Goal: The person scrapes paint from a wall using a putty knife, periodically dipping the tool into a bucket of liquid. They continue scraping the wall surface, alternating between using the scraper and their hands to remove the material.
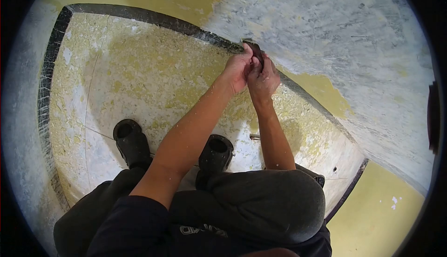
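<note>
My left hand point(239, 69) and my right hand point(264, 81) are close together at the foot of the patchy wall point(321, 28). Between them is a dark brown, flat strip point(255, 51); its exact kind cannot be made out. The fingers of my right hand are closed around its lower part, with the thumb along it. My left hand's fingers are bent against its left side. Its upper end lies by the dark skirting border point(179, 25). Part of the strip is hidden by the fingers.
Pale yellow flakes and dust cover the floor point(153, 70). My dark shoes point(129, 138) stand on it below my hands. A small metal-looking piece point(254, 137) lies beside my right forearm. A dark object point(433, 117) shows at the far right edge.
</note>
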`<state>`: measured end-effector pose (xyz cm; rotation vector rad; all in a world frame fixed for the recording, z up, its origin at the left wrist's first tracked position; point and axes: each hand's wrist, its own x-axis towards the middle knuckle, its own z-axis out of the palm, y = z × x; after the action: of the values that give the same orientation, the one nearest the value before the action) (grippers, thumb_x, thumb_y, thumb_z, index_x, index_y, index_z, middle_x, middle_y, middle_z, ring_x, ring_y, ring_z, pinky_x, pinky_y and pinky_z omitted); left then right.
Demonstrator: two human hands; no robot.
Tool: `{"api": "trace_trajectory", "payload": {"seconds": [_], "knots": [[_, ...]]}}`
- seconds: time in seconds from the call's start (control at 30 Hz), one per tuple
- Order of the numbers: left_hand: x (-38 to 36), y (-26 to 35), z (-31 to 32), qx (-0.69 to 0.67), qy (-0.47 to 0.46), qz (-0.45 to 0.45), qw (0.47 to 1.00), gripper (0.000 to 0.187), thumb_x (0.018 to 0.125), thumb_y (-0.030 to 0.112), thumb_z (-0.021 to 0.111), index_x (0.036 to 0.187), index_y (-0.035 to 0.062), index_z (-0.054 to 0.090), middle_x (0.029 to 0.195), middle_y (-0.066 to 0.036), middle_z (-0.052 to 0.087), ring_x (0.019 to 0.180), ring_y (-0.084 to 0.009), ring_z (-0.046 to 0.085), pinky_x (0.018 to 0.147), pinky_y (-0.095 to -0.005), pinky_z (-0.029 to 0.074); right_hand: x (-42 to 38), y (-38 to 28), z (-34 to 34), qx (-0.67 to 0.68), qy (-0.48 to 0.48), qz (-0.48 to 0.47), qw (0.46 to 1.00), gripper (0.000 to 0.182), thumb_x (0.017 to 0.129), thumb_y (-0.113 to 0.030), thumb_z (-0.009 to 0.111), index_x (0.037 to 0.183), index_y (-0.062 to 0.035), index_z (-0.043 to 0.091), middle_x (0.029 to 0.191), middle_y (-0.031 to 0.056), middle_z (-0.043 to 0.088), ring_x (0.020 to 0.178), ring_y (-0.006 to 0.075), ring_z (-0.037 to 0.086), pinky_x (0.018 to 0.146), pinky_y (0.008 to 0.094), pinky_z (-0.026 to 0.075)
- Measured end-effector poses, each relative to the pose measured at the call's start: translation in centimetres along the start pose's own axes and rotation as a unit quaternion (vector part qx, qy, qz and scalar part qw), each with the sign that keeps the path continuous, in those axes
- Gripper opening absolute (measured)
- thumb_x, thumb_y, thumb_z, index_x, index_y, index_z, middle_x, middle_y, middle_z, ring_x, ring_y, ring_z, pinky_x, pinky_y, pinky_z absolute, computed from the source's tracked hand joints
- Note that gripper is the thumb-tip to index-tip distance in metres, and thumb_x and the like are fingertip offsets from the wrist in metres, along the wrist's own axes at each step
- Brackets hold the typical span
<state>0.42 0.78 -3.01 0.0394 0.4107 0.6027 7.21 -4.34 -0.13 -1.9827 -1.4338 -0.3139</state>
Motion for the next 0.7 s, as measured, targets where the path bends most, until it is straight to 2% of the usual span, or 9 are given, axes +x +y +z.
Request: {"api": "trace_trajectory", "payload": {"seconds": [0.07,0.17,0.3,0.37,0.4,0.43,0.57,0.63,0.7], "knots": [[0.4,-0.5,-0.9,-0.017,-0.007,-0.002,1.0,0.038,0.095,0.037,0.039,0.101,0.0038,0.055,0.097,-0.006,0.06,0.086,-0.0141,0.058,0.083,-0.0286,0.048,-0.6,0.0,-0.1,-0.006,-0.009,0.011,1.0,0.013,0.081,-0.014,0.06,0.092,-0.0079,0.063,0.081,0.0113,0.065,0.066,0.0298,0.063,0.054,0.0367,0.05],[0.8,-1.2,-0.9,0.021,0.024,-0.039,0.999,0.039,0.095,0.039,0.04,0.102,0.0037,0.055,0.097,-0.006,0.06,0.087,-0.0141,0.058,0.083,-0.0284,0.047,-0.8,0.2,-0.3,0.047,0.031,0.03,0.998,0.013,0.081,-0.013,0.06,0.092,-0.0068,0.063,0.08,0.0112,0.065,0.064,0.0299,0.063,0.053,0.0364,0.05],[0.0,-0.3,-0.6,-0.023,-0.016,-0.002,1.0,0.037,0.095,0.038,0.04,0.1,0.0048,0.055,0.096,-0.005,0.06,0.086,-0.0136,0.058,0.083,-0.0283,0.047,-0.4,0.4,0.4,0.013,0.025,-0.027,0.999,0.016,0.083,-0.016,0.059,0.096,-0.0059,0.062,0.081,0.0115,0.065,0.065,0.0301,0.063,0.053,0.036,0.05],[-1.0,0.7,0.7,0.025,-0.005,0.008,1.0,0.038,0.094,0.039,0.04,0.101,0.0052,0.056,0.094,-0.003,0.06,0.085,-0.0127,0.058,0.083,-0.0276,0.047,-0.1,-0.2,0.1,0.011,0.003,-0.006,1.0,0.017,0.082,-0.016,0.061,0.096,-0.0051,0.062,0.081,0.0117,0.065,0.066,0.0302,0.063,0.053,0.036,0.05],[-0.6,0.9,0.3,0.05,0.022,-0.028,0.998,0.037,0.094,0.039,0.042,0.102,0.0059,0.056,0.093,-0.002,0.06,0.085,-0.0116,0.058,0.082,-0.0267,0.046,-0.4,-0.2,0.1,0.033,0.009,0.006,0.999,0.019,0.082,-0.015,0.062,0.097,-0.0039,0.062,0.08,0.0132,0.064,0.066,0.0308,0.063,0.053,0.0361,0.05],[-0.1,0.9,0.1,0.052,0.019,-0.022,0.998,0.037,0.094,0.039,0.042,0.102,0.0059,0.056,0.093,-0.002,0.06,0.085,-0.0116,0.058,0.082,-0.0267,0.046,-0.3,0.0,0.1,0.037,0.013,0.002,0.999,0.019,0.082,-0.015,0.062,0.097,-0.0039,0.062,0.08,0.0132,0.064,0.066,0.0308,0.063,0.053,0.0361,0.05],[0.3,-0.4,-0.7,0.036,0.032,-0.034,0.998,0.038,0.094,0.042,0.04,0.097,0.007,0.055,0.095,-0.002,0.06,0.087,-0.0113,0.057,0.082,-0.0265,0.046,-0.5,0.2,0.1,0.036,-0.023,0.089,0.995,0.014,0.081,-0.015,0.063,0.092,-0.0059,0.063,0.082,0.0135,0.064,0.067,0.031,0.063,0.055,0.0369,0.05],[-0.3,0.0,0.1,0.016,-0.022,0.004,1.0,0.038,0.094,0.042,0.04,0.095,0.0073,0.055,0.096,-0.003,0.059,0.089,-0.0116,0.056,0.083,-0.0274,0.046,-0.2,0.0,0.0,0.051,0.004,0.018,0.999,0.014,0.082,-0.015,0.062,0.092,-0.0061,0.063,0.082,0.0137,0.064,0.068,0.0314,0.063,0.056,0.0379,0.05],[-0.8,0.4,0.9,0.01,-0.044,0.017,0.999,0.036,0.094,0.041,0.041,0.096,0.0073,0.055,0.096,-0.003,0.058,0.09,-0.0121,0.055,0.083,-0.0283,0.045,0.4,0.0,-0.2,0.064,0.003,0.009,0.998,0.016,0.082,-0.015,0.061,0.095,-0.0056,0.063,0.083,0.0144,0.064,0.07,0.0317,0.063,0.057,0.0382,0.05]]}}
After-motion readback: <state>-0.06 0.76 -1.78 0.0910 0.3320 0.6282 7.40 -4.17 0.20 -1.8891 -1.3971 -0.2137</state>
